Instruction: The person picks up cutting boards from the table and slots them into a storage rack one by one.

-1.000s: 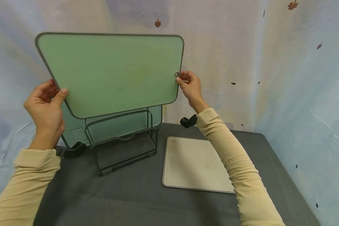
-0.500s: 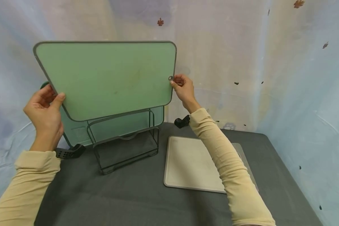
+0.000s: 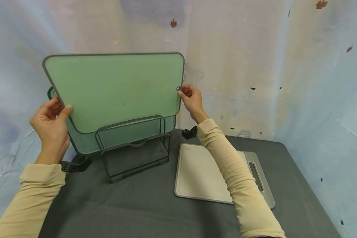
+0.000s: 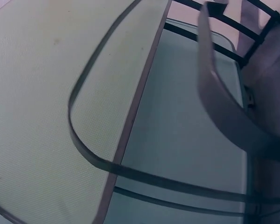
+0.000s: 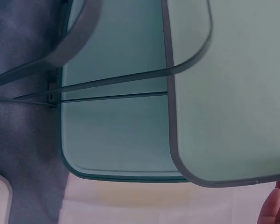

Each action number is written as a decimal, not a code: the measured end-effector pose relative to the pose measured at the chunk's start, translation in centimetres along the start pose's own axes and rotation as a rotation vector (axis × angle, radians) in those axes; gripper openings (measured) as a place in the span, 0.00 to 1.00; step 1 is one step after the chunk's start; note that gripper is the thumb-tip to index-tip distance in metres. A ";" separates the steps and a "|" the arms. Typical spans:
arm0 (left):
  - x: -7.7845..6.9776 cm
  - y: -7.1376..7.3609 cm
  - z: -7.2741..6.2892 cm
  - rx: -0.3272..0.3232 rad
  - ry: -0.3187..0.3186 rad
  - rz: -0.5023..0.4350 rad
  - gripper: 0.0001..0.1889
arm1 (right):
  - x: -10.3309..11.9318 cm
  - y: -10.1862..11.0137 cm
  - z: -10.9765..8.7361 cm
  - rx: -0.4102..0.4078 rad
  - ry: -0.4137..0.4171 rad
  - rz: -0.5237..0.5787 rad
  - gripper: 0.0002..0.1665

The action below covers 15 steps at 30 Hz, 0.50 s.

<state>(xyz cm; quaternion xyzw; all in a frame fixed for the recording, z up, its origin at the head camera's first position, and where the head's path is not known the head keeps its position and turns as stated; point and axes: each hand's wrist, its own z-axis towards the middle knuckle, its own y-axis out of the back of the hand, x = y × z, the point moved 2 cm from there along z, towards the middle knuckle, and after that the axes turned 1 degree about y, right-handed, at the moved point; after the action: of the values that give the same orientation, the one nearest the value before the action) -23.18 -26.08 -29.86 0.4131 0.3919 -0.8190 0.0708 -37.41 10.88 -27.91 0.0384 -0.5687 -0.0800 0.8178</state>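
Observation:
Both hands hold a light green cutting board (image 3: 116,89) with a grey rim, tilted, above a dark wire rack (image 3: 131,122). My left hand (image 3: 52,127) pinches its left edge, thumb on the front face. At the right edge, my right hand (image 3: 193,100) pinches beside a small round hole; its fingers (image 5: 273,205) show at the corner of the right wrist view. The board's lower edge sits behind the rack's middle wire loop, which crosses in front of it in both wrist views. A darker green board (image 4: 186,121) stands behind it in the rack.
A cream cutting board (image 3: 199,172) with a grey handle end (image 3: 267,185) lies flat on the dark grey tabletop (image 3: 137,208), right of the rack, partly covered by my right sleeve. Patterned cloth (image 3: 235,59) hangs behind and on both sides.
Both hands have lowered the light green board, and its lower edge has come down behind the rack's middle loop. My right sleeve has shifted left, uncovering the cream board's handle.

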 end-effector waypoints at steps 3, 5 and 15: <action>0.2 0.5 -0.2 -0.009 0.019 0.014 0.18 | -0.4 -0.3 -0.2 0.005 -0.007 -0.004 0.11; 0.3 0.9 -0.4 -0.016 0.033 0.017 0.18 | -0.6 -0.6 -0.2 0.012 -0.009 -0.003 0.11; 0.9 3.2 -1.0 -0.056 0.074 0.078 0.19 | -1.8 -1.5 -1.3 0.087 -0.029 -0.017 0.12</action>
<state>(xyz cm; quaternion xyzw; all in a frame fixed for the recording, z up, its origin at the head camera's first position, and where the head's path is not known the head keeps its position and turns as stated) -21.74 -27.40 -32.76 0.4561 0.4004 -0.7885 0.0997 -36.97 9.66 -30.26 0.0778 -0.5829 -0.0626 0.8064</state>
